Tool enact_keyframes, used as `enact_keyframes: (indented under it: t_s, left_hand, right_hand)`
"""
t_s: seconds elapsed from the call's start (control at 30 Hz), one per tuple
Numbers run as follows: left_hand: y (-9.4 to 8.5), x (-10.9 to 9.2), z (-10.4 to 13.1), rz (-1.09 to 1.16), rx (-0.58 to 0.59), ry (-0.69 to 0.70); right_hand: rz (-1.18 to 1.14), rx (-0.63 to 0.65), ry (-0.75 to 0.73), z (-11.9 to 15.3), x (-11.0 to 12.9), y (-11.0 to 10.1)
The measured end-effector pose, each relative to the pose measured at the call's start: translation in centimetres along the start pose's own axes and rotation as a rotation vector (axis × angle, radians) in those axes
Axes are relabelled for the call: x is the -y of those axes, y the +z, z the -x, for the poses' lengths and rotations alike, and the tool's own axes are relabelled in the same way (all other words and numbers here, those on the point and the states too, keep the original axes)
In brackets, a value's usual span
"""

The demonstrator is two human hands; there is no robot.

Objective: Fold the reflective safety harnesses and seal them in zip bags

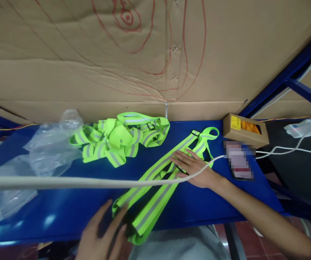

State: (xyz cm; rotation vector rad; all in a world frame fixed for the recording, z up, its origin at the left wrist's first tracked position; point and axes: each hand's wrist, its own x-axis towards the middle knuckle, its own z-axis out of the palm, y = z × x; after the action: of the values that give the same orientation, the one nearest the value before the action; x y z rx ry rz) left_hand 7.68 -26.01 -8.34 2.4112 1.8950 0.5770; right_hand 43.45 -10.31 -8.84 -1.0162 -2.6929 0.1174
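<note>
A neon-yellow reflective strap harness with a grey stripe lies stretched out on the blue table, its lower end at the front edge. My right hand rests flat on the harness's upper part, fingers stretched out. Close to the lower end, my left hand has its fingers apart and curved beside the strap; it is slightly blurred, and any contact with the strap is unclear. At the harness's top are a black buckle and a loop of strap. A tangled heap of similar straps lies at the back.
Clear plastic bags lie on the left of the blue table. At the right are a cardboard box and a phone. A white cable crosses the view before the harness. A cardboard sheet stands behind.
</note>
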Motion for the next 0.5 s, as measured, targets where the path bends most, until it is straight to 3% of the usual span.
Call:
enact_keyframes:
  t_s: [0.07, 0.13, 0.3, 0.4, 0.5]
  left_hand:
    - [0.2, -0.3, -0.5, -0.022, 0.043, 0.201]
    - [0.4, -1.0, -1.3, -0.037, 0.070, 0.317]
    - [1.4, -4.0, -3.4, -0.026, 0.097, 0.413]
    - [2.1, -5.6, -4.0, 0.045, 0.103, 0.407]
    - [2.4, -6.6, -4.0, 0.155, 0.106, 0.344]
  right_hand:
    - [-0.015, 0.007, -0.020, -0.1, -1.4, 0.5]
    - [-0.010, 0.021, -0.038, -0.5, -3.0, 0.4]
    - [0.118, 0.014, 0.016, -2.1, -5.6, -1.6]
    - [0.165, -0.085, 0.109, -1.4, -3.6, -3.3]
    - [0.033, -0.152, 0.140, 1.5, 2.0, -4.4]
